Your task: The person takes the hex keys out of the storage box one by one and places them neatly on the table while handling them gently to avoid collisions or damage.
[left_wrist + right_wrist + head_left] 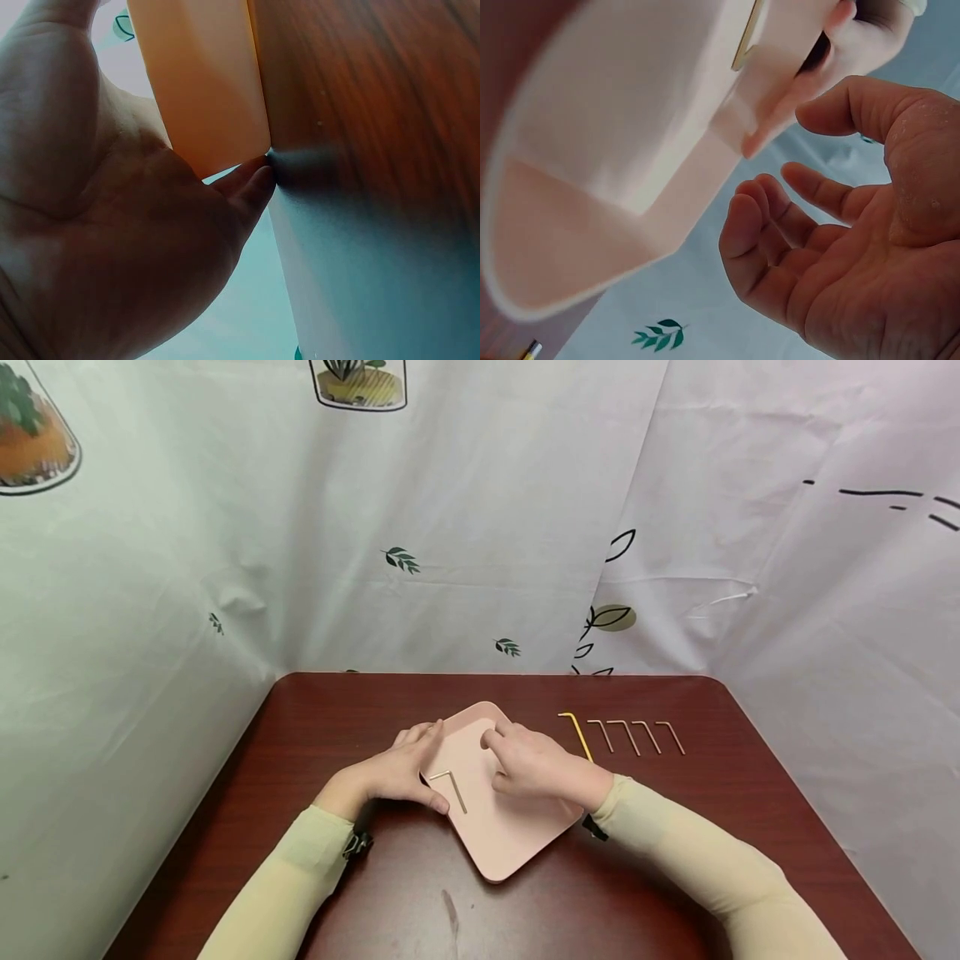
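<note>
A pink square tray (480, 852) lies turned cornerwise on the table. Round its left corner my left hand (401, 770) is spread, holding it with the thumb along the near side and the fingers along the far side. In the left wrist view, the little finger touches the tray's outer wall (206, 82). A bronze-coloured hex key (458, 792) lies in the tray beside that hand. My right hand (536, 764) hovers above the tray's right part. Its fingers (742, 225) hang loosely curled, apart from the thumb, with nothing between them.
Right of the tray, a longer yellow hex key (576, 731) lies on the dark red table (345, 710), partly hidden by the right wrist. Several smaller bronze hex keys (624, 733) lie in a row beyond it. Fabric walls (465, 510) stand behind and at both sides.
</note>
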Demonstrator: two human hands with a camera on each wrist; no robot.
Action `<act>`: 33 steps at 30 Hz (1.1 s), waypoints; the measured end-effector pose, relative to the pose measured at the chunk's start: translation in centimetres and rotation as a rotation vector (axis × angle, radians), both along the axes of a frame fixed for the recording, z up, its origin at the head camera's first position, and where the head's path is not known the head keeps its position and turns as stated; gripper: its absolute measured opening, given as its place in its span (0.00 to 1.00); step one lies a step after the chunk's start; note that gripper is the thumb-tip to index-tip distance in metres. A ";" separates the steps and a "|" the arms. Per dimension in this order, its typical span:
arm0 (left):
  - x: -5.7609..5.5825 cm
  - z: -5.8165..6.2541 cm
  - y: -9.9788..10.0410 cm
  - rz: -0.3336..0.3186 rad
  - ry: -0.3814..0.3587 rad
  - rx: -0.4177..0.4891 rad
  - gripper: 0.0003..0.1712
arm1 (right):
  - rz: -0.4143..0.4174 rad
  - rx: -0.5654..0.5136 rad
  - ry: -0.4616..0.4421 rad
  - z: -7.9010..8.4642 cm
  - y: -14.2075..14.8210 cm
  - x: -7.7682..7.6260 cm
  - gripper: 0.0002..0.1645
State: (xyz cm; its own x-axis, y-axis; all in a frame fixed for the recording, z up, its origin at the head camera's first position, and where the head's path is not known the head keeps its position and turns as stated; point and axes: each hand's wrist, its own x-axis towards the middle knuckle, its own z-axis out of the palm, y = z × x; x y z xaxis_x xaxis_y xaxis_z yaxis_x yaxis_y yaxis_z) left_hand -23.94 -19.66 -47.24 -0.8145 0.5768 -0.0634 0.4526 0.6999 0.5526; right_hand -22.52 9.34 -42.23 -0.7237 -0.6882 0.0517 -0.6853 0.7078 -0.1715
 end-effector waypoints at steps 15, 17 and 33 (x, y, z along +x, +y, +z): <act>0.0 0.0 0.0 -0.010 0.007 0.007 0.90 | 0.022 0.022 -0.008 -1.2 -1.3 -0.6 0.28; 0.0 0.0 -0.1 -0.011 0.007 0.009 0.90 | 0.021 0.029 -0.020 -1.3 -1.5 -0.7 0.29; -0.1 -0.2 -0.1 -0.005 0.010 0.012 0.90 | 0.066 0.132 -0.031 -1.0 -2.5 -0.6 0.28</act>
